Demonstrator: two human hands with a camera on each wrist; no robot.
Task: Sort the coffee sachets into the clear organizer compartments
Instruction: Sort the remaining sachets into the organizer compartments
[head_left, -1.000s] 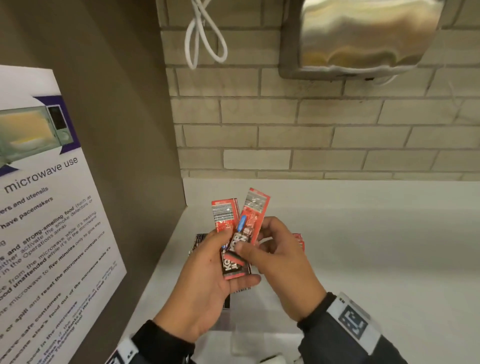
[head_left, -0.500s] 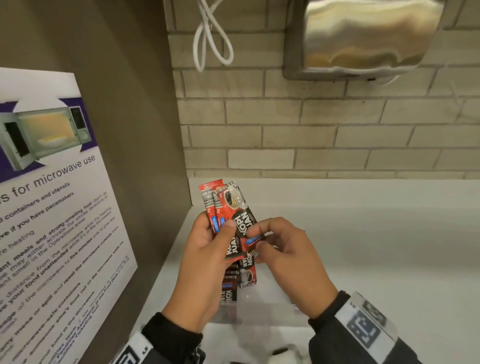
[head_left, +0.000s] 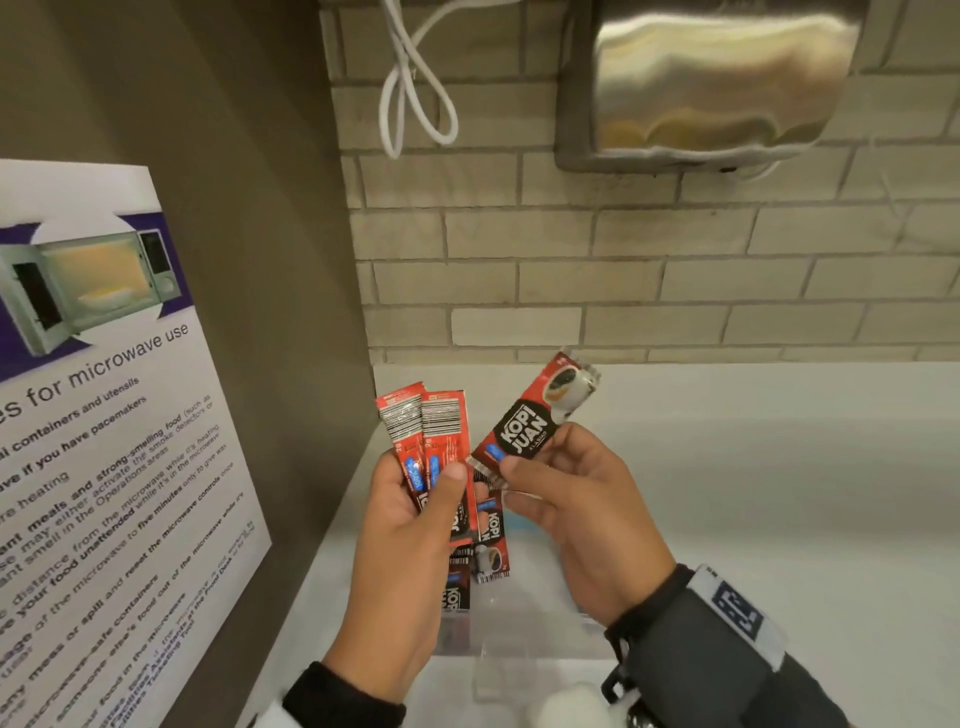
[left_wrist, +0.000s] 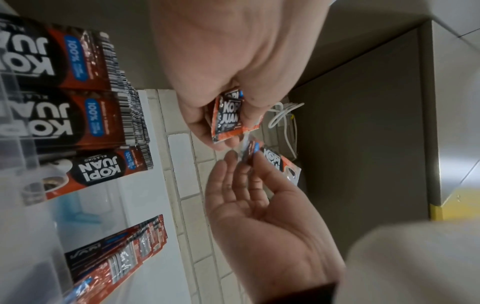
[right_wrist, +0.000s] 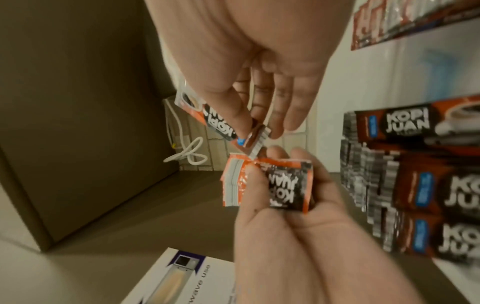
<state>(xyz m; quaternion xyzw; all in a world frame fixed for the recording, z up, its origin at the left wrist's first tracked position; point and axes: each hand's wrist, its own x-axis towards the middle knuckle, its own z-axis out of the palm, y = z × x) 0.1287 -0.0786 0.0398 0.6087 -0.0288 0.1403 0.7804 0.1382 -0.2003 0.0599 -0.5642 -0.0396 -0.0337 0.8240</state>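
Head view: single sachet (head_left: 535, 421), a second ago bunched with others, was drawn clear, pinched in right hand (head_left: 576, 514). Sachet bundle (head_left: 431, 447) was kept gripped by left hand (head_left: 410, 545), above clear organizer (head_left: 519, 644) on desk (head_left: 779, 519). Sorting judged underway; single sachet likely to be dropped in a compartment next.

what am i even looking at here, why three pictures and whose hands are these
No machine here: a person wears three cameras, one on the head and one on each wrist, so the same moment shows from three angles. In the head view the left hand holds a fan of red coffee sachets, barcode sides up. The right hand pinches a single sachet marked Kopi Juan, held just apart from the fan. Below the hands stands the clear organizer on a white counter; the wrist views show more sachets stacked in it. A microwave poster hangs at left.
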